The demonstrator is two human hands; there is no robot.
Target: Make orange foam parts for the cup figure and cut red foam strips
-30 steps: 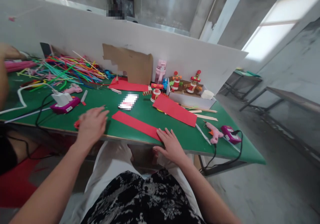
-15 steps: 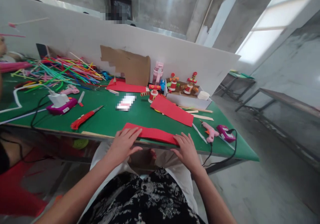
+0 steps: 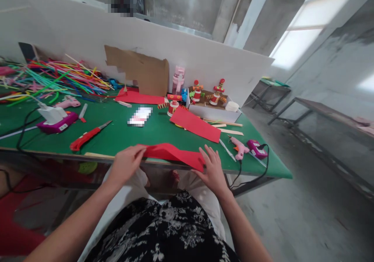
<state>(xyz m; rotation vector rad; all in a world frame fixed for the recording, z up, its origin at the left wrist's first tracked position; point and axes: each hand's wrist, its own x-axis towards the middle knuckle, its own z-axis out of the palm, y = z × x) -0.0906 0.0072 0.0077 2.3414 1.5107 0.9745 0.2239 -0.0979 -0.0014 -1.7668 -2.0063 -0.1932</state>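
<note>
A red paper strip (image 3: 175,153) stretches along the front table edge between my hands, its middle bowed upward. My left hand (image 3: 127,162) pinches the left end, thumb against curled fingers. At the other end, my right hand (image 3: 213,166) holds the strip loosely, fingers extended over it and the thumb at its lower edge. Beyond it lies a flat red sheet (image 3: 197,125), partly in front of a small red-and-white cup figure (image 3: 173,108). To the left rests a red-handled utility knife (image 3: 87,136) with its blade out.
Pink glue guns lie at right (image 3: 240,148) and left (image 3: 68,102), near purple power blocks (image 3: 257,148). A shallow box (image 3: 214,114) holds two more figures. Colourful pipe cleaners (image 3: 64,79) pile up at back left. Behind stand brown cardboard (image 3: 152,73), a pink bottle (image 3: 178,79) and a white partition (image 3: 222,55).
My left hand has gone from lying flat on the strip to pinching its left end. The strip has lifted and bowed. The view has shifted slightly.
</note>
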